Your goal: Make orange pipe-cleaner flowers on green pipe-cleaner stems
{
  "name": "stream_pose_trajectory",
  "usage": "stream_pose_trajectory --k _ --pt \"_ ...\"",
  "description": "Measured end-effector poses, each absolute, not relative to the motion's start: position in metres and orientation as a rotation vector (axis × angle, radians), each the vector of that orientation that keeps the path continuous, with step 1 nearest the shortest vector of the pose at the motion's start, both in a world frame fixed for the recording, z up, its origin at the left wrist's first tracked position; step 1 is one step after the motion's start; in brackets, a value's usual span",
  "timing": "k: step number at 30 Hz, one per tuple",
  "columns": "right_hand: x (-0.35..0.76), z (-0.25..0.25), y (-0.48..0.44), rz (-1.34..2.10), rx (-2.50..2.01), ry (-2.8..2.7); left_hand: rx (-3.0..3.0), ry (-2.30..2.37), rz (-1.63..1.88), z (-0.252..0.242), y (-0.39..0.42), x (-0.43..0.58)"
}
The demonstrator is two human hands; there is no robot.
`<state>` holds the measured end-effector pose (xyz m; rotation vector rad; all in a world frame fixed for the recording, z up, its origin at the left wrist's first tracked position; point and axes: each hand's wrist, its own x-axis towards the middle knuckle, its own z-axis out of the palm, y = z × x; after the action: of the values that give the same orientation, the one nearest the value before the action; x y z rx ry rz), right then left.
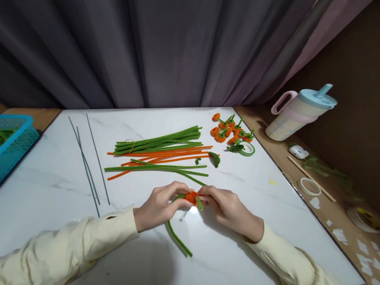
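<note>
Between my hands is an orange pipe-cleaner flower [192, 198] with a short green end curling down at its right side. My left hand [163, 205] pinches the flower from the left, and a green pipe cleaner [179, 239] trails below that hand toward the front. With thumb and finger closed, my right hand [230, 206] grips the flower's right side by the green piece. Just beyond my hands lie loose green pipe cleaners [165, 166], orange pipe cleaners [164, 154] and a tied green bundle [157, 142]. A folded green piece [214, 159] rests to their right.
Several finished orange flowers [232, 130] sit at the back right beside a roll of green tape [247, 149]. Thin dark wires [87, 164] lie left. A blue basket [4, 153] stands far left, a tumbler [293, 113] right, near a tape ring [309, 186] and paper scraps.
</note>
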<state>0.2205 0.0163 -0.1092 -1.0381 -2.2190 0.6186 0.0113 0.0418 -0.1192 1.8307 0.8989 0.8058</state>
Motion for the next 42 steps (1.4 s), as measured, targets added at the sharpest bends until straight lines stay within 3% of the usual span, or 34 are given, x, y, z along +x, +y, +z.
stream_pose_trajectory --k 11,22,34,42 --pt "0.225 -0.113 0.018 0.424 -1.104 -2.224 1.803 0.980 0.787 -0.116 0.049 0.016" --pt "0.218 -0.101 0.023 1.252 -1.139 -1.815 1.507 0.942 0.769 -0.111 0.055 0.017" --pt "0.211 -0.098 0.017 0.906 -1.144 -1.860 1.211 0.605 0.597 -0.107 0.057 0.012" --pt "0.206 -0.099 0.016 1.361 -1.249 -1.457 1.246 0.689 0.584 -0.116 0.055 0.016"
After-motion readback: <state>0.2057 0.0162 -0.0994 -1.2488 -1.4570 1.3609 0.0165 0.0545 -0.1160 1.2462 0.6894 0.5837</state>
